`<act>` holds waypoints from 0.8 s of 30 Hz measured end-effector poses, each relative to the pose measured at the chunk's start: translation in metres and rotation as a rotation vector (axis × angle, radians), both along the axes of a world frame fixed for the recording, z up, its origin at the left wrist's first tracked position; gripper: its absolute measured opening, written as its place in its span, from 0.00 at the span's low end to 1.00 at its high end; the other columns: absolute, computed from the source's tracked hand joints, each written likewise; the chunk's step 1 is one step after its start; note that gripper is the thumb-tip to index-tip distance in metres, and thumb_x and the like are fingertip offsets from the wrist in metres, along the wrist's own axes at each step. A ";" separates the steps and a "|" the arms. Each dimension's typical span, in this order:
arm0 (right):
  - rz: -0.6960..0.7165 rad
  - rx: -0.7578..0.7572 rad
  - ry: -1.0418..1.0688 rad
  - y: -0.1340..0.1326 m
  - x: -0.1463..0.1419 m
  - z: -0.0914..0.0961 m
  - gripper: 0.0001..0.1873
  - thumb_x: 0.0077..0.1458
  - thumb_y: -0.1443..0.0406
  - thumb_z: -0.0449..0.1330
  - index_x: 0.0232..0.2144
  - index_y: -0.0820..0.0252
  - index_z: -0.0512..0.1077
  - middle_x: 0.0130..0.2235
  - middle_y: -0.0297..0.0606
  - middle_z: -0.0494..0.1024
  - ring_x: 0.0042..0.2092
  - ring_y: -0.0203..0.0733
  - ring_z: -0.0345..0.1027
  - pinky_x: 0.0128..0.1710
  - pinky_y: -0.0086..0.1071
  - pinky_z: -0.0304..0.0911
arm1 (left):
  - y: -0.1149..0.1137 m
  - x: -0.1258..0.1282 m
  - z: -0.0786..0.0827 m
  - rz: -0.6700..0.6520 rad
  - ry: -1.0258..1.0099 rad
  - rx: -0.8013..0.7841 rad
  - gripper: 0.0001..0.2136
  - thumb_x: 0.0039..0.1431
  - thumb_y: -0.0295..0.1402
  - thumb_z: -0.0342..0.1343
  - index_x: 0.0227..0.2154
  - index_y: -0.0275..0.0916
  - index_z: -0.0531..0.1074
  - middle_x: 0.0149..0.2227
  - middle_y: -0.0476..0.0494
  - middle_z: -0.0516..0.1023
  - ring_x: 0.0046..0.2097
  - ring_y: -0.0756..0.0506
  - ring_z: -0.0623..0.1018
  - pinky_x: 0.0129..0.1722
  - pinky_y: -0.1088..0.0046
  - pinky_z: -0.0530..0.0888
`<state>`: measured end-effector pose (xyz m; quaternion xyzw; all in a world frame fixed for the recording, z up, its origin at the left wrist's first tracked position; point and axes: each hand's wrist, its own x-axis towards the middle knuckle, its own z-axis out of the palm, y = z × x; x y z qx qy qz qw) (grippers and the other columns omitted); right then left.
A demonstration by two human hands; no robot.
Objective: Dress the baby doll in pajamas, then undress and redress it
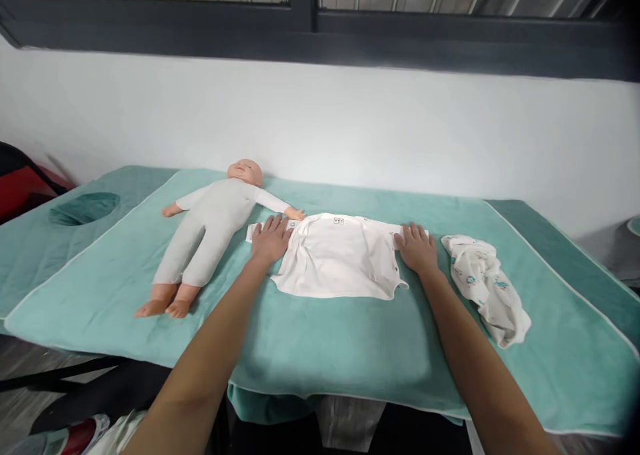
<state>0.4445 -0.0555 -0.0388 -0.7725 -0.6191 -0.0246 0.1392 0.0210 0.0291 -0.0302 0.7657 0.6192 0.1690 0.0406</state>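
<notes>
A small white baby shirt [337,258] lies spread flat on the green padded bed, its sleeves stretched to both sides. My left hand [271,238] rests flat on the left sleeve, fingers spread. On the opposite sleeve, near its cuff, my right hand [417,247] lies flat with the fingers apart. A baby doll [215,212] in a pale bodysuit lies on its back left of the shirt, its head toward the wall. One hand of the doll nearly touches the shirt's left sleeve.
A crumpled white printed baby garment [483,285] lies right of my right hand. The green bed cover [350,348] runs along a white wall [350,128] below a barred window. A face hole [85,208] shows at the bed's left end, beside a red and black bag [23,185].
</notes>
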 end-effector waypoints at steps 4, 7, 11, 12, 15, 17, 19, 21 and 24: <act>-0.080 0.013 0.046 -0.013 0.014 0.003 0.34 0.67 0.51 0.41 0.65 0.68 0.58 0.69 0.56 0.51 0.70 0.61 0.42 0.63 0.62 0.43 | -0.014 -0.017 0.003 0.093 -0.027 0.034 0.25 0.68 0.44 0.40 0.63 0.39 0.63 0.69 0.37 0.57 0.70 0.34 0.55 0.66 0.45 0.51; -0.048 0.183 0.035 -0.027 0.005 0.012 0.29 0.67 0.55 0.43 0.60 0.69 0.64 0.66 0.57 0.58 0.68 0.59 0.47 0.63 0.58 0.46 | -0.032 -0.022 0.006 0.152 -0.111 0.163 0.22 0.68 0.41 0.41 0.56 0.36 0.70 0.64 0.32 0.66 0.67 0.33 0.61 0.64 0.46 0.57; 0.192 0.416 0.188 -0.066 -0.028 0.021 0.21 0.66 0.56 0.47 0.48 0.62 0.71 0.52 0.50 0.73 0.56 0.51 0.63 0.57 0.47 0.59 | -0.076 -0.014 0.008 -0.008 -0.269 0.328 0.18 0.68 0.41 0.44 0.49 0.38 0.73 0.52 0.35 0.76 0.58 0.38 0.71 0.59 0.56 0.66; 0.269 0.437 0.245 -0.080 -0.037 0.020 0.19 0.66 0.55 0.48 0.47 0.60 0.72 0.50 0.47 0.74 0.54 0.50 0.65 0.56 0.45 0.61 | -0.092 -0.010 0.007 -0.066 -0.296 0.348 0.17 0.67 0.40 0.45 0.49 0.38 0.73 0.51 0.36 0.77 0.56 0.39 0.73 0.58 0.58 0.67; 0.422 0.389 0.366 -0.122 -0.058 0.013 0.16 0.66 0.56 0.49 0.47 0.56 0.71 0.49 0.44 0.75 0.53 0.48 0.67 0.55 0.45 0.63 | -0.141 0.004 0.004 -0.248 -0.269 0.358 0.15 0.65 0.38 0.50 0.50 0.41 0.73 0.51 0.38 0.77 0.55 0.39 0.73 0.56 0.58 0.68; 0.472 0.315 0.358 -0.144 -0.067 0.008 0.19 0.65 0.55 0.52 0.55 0.54 0.68 0.54 0.44 0.73 0.57 0.50 0.65 0.57 0.46 0.62 | -0.166 0.013 0.002 -0.440 -0.178 0.300 0.15 0.63 0.35 0.52 0.53 0.44 0.72 0.54 0.40 0.76 0.57 0.40 0.72 0.58 0.57 0.66; 0.472 0.286 0.303 -0.156 -0.074 0.004 0.28 0.63 0.54 0.56 0.62 0.53 0.61 0.60 0.45 0.68 0.61 0.52 0.62 0.59 0.48 0.61 | -0.178 0.020 0.001 -0.527 -0.121 0.270 0.17 0.63 0.29 0.51 0.54 0.45 0.71 0.55 0.42 0.75 0.58 0.40 0.71 0.59 0.57 0.64; 0.436 0.295 0.249 -0.158 -0.079 0.003 0.32 0.62 0.55 0.57 0.65 0.53 0.57 0.62 0.45 0.66 0.62 0.54 0.60 0.58 0.49 0.61 | -0.178 0.023 0.000 -0.491 -0.100 0.286 0.18 0.63 0.25 0.49 0.54 0.45 0.71 0.54 0.42 0.75 0.58 0.40 0.71 0.58 0.56 0.65; 0.422 0.295 0.193 -0.151 -0.085 0.005 0.24 0.63 0.62 0.54 0.61 0.52 0.64 0.60 0.43 0.70 0.60 0.53 0.63 0.56 0.48 0.63 | -0.171 0.022 -0.003 -0.443 -0.051 0.315 0.17 0.64 0.25 0.49 0.52 0.44 0.72 0.51 0.42 0.77 0.55 0.39 0.72 0.53 0.58 0.67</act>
